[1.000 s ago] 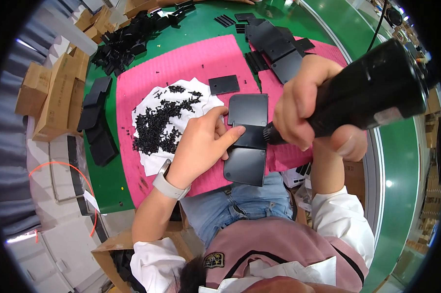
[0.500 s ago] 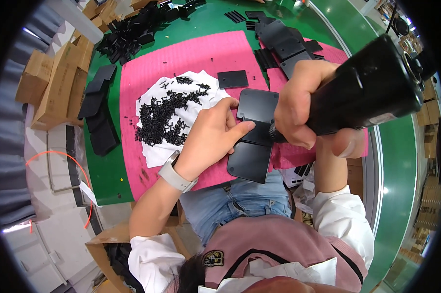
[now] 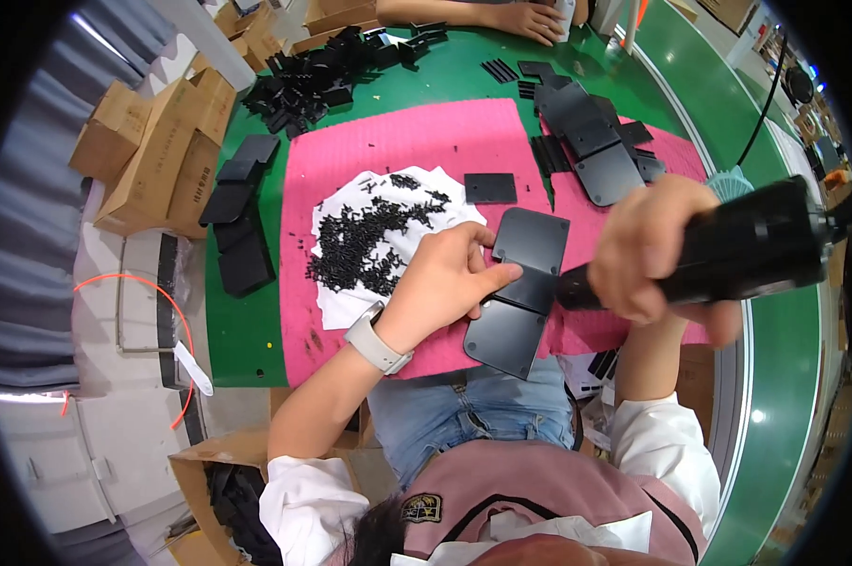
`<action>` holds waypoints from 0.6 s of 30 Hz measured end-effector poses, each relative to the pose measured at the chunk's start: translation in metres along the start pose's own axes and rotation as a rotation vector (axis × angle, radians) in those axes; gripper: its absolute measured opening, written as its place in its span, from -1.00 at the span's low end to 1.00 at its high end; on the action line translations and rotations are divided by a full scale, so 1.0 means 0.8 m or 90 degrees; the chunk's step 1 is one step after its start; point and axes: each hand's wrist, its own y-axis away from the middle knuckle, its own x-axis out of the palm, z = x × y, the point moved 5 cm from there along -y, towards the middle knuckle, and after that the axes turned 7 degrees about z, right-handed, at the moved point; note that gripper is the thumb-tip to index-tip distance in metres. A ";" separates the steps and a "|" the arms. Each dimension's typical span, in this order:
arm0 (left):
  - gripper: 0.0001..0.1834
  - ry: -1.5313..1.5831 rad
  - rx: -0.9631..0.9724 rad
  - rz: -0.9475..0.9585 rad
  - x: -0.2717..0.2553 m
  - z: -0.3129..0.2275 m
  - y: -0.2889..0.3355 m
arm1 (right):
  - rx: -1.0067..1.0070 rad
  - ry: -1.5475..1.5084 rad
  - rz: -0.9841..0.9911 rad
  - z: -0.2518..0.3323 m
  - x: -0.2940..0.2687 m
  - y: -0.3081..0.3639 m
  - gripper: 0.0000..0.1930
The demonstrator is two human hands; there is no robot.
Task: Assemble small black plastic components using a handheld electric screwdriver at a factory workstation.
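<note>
My left hand (image 3: 454,274), with a pale watch on its wrist, is closed on the left side of a black plastic part (image 3: 509,330). This part has two rounded flat panels joined by a narrower middle section, which my thumb presses. My right hand (image 3: 648,250) grips a black power screwdriver (image 3: 751,250), held nearly level, its nose at the right edge of the middle section. Whether the nose touches the part cannot be told. Many small black screws (image 3: 360,241) lie on a white cloth (image 3: 336,316) left of my left hand.
A pink foam sheet (image 3: 407,123) covers part of the green table (image 3: 242,349). Black parts (image 3: 577,123) lie at far right, more panels (image 3: 242,208) at left. A heap of black pieces (image 3: 317,80) and another person's hand (image 3: 536,21) are at the back. Cardboard boxes (image 3: 167,160) stand left.
The screwdriver has tipped from a steep slant to nearly level, and its nose has drawn slightly right. My left hand keeps its hold. The view has shifted, bringing another person's arm into sight.
</note>
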 end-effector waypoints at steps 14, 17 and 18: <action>-0.83 -0.557 0.125 -0.384 -0.192 0.028 -0.071 | -0.188 0.037 -0.016 0.018 -0.028 0.028 -0.42; -0.82 -0.467 0.098 -0.337 -0.197 0.034 -0.076 | -0.190 0.038 -0.132 0.014 -0.027 0.032 -0.53; -0.82 -0.465 0.099 -0.353 -0.200 0.033 -0.076 | -0.190 0.038 -0.134 0.015 -0.029 0.034 -0.53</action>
